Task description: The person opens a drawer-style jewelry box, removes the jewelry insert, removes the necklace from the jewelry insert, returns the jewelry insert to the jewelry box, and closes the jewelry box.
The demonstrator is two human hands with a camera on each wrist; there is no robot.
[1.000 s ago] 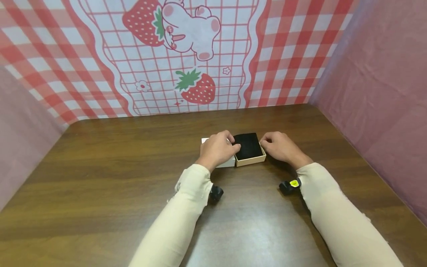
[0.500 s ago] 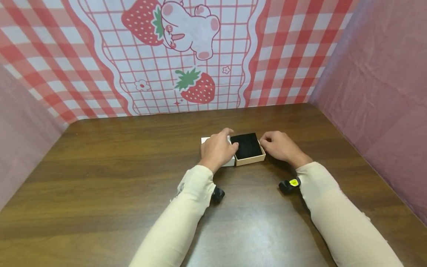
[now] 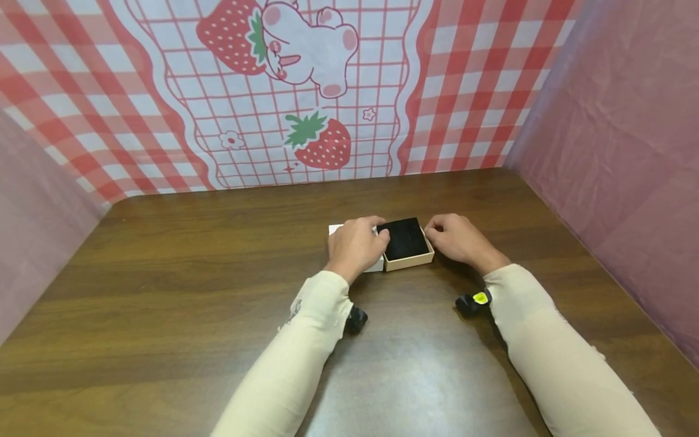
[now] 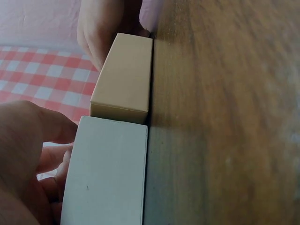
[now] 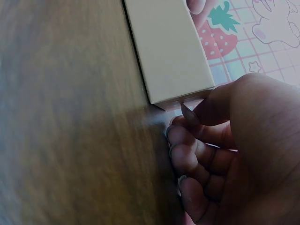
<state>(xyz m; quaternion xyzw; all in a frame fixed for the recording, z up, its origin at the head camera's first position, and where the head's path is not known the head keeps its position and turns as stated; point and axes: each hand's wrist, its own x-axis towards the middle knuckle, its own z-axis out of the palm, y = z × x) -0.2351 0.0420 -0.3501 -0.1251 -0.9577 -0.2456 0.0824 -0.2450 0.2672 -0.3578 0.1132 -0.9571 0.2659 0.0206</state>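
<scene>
A beige open-topped box (image 3: 409, 263) stands on the table with a flat black square pad (image 3: 404, 239) in it. Against its left side sits a white box (image 3: 377, 266), mostly covered from above by my left hand (image 3: 355, 243). The fingers of that hand reach past the white box, and the thumb lies over the pad's left edge. My right hand (image 3: 459, 238) is at the beige box's right end. In the right wrist view its thumb (image 5: 211, 107) touches the end wall from outside, and the other fingers curl in below it.
The brown wooden table (image 3: 218, 340) spreads out on all sides of the boxes. A red-and-white checked strawberry cloth (image 3: 464, 79) hangs behind it, with a pink cloth (image 3: 617, 133) along the right. Black camera mounts (image 3: 357, 318) sit at both wrists.
My left index finger has lifted from the pad's left edge and lowered again at its back left corner. That edge has shifted slightly left. My right hand has stayed in place.
</scene>
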